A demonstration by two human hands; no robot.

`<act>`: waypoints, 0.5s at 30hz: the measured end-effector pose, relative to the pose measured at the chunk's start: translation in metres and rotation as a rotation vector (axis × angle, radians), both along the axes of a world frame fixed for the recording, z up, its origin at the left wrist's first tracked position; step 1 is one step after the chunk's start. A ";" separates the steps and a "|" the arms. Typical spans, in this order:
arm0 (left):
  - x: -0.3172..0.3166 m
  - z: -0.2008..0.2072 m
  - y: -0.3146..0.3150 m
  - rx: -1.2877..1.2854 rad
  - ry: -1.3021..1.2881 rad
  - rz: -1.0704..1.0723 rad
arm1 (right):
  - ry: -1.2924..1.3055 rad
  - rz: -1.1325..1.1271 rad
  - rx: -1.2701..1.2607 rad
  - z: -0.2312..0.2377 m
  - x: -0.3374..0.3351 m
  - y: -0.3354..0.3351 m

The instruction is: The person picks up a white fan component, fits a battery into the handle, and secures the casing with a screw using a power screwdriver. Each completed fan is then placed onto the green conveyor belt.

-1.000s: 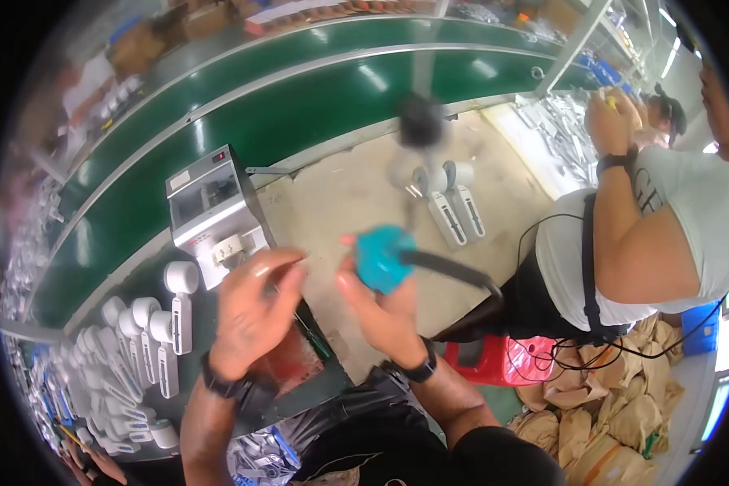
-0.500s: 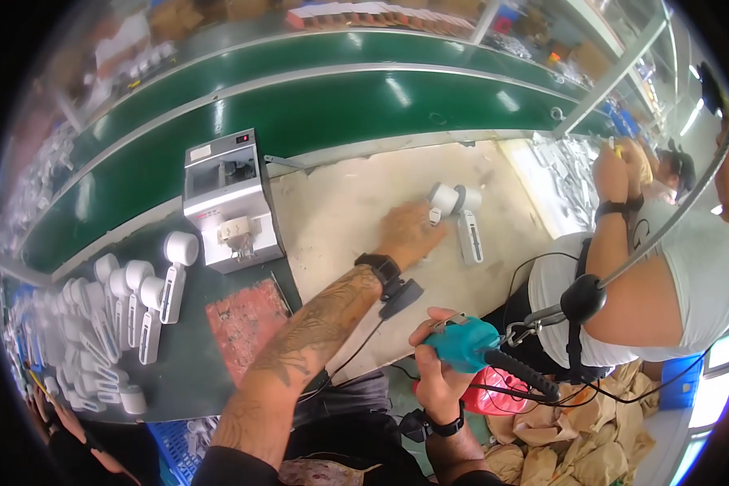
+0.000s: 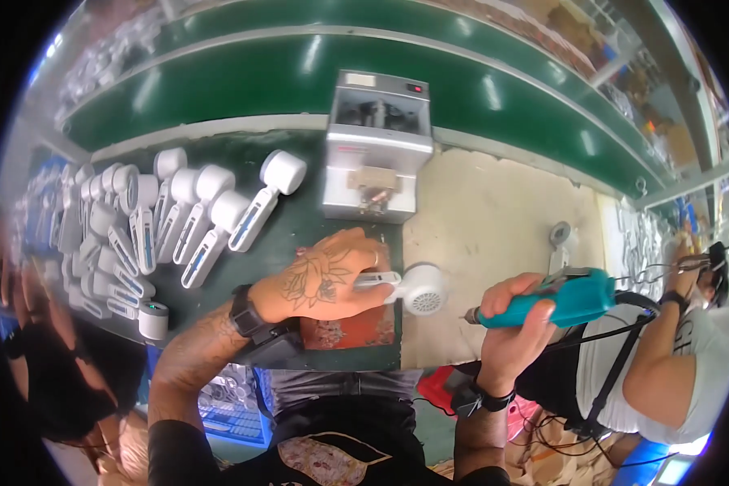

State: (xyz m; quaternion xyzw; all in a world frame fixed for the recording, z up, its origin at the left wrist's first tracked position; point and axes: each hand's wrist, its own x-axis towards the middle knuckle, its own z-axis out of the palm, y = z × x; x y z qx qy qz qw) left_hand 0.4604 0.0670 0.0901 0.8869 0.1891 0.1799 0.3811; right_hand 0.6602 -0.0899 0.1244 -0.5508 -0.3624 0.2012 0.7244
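So over on the left you're sitting next to a pile of white handheld devices [image 3: 150,223] on the green mat [image 3: 300,231]. Your left hand [image 3: 324,279] is wrapping around the handle of one white device [image 3: 409,287], pinning it at the mat's edge, right below the grey machine [image 3: 377,146]. Your right hand [image 3: 514,312] is gripping a teal electric screwdriver [image 3: 559,298], its tip sitting just beside the device's round head.
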 end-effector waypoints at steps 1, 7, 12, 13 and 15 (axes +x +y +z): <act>-0.008 -0.006 0.002 0.022 -0.003 -0.017 | 0.069 0.050 0.081 0.005 -0.004 0.012; -0.023 -0.020 -0.004 0.265 -0.153 0.077 | -0.051 0.287 0.197 0.028 -0.050 0.107; -0.022 -0.029 -0.004 0.274 -0.198 0.133 | -0.320 0.263 0.114 0.013 -0.060 0.159; -0.021 -0.030 -0.003 0.279 -0.216 0.146 | -0.324 0.268 0.109 0.010 -0.061 0.161; -0.022 -0.030 -0.003 0.278 -0.217 0.149 | -0.270 0.278 0.079 0.003 -0.065 0.165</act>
